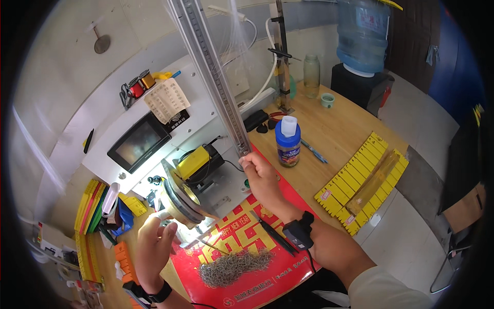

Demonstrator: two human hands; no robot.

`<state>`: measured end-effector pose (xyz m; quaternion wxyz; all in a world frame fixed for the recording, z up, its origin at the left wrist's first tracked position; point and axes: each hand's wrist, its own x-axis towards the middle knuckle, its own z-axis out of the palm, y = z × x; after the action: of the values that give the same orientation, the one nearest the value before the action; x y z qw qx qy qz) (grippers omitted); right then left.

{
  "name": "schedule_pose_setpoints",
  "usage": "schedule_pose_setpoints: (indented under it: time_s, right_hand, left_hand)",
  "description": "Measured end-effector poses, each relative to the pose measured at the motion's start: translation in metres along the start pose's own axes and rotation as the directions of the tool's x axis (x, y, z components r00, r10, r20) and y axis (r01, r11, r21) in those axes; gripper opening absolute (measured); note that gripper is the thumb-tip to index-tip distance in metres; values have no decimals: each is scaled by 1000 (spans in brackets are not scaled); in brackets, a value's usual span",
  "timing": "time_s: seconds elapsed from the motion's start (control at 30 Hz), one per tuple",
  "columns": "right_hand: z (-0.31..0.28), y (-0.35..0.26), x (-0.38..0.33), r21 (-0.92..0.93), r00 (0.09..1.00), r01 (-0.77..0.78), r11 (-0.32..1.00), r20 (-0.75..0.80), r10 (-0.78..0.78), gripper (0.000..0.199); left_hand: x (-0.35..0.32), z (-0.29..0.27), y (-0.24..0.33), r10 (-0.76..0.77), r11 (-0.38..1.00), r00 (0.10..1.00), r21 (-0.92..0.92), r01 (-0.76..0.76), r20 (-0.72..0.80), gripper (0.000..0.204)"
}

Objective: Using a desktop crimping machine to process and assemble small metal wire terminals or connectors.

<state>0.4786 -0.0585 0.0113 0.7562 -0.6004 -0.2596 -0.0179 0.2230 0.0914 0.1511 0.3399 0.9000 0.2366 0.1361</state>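
Observation:
My right hand (265, 183) is raised at the lower end of a tall metal rail (213, 77), thumb and fingertips pinched together. What lies in that pinch is too small to make out. My left hand (154, 247) is at the lower edge of a round wheel-like part (177, 198) on a white bench machine, under a bright lamp. Its fingers are bent in toward the thumb, and glare hides what they touch. Below the wheel, a tangled heap of small thin metal pieces (231, 269) lies on a red printed mat (206, 288). Black tweezers (275, 234) rest right of the heap.
A blue-lidded jar (288, 144), a pen (314, 152) and a yellow marked board (334, 190) are on the right. The machine carries a dark screen (139, 144) and a yellow-black motor unit (198, 162). Coloured strips (90, 211) stand left. A water dispenser (355, 85) is behind.

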Motion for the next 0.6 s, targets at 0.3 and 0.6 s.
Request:
schedule_pose_setpoints:
  time_s: [0.3,0.6]
  right_hand:
    - [21,-25,-36,-238,966,120,964,252,-58,54]
    - [50,-56,-19,-347,649,470,811,759,-51,54]
  left_hand:
    - [23,38,-37,-46,638,980,-749,179,195,28]
    - [31,43,-68,76,388,962,-897,212,261,15]
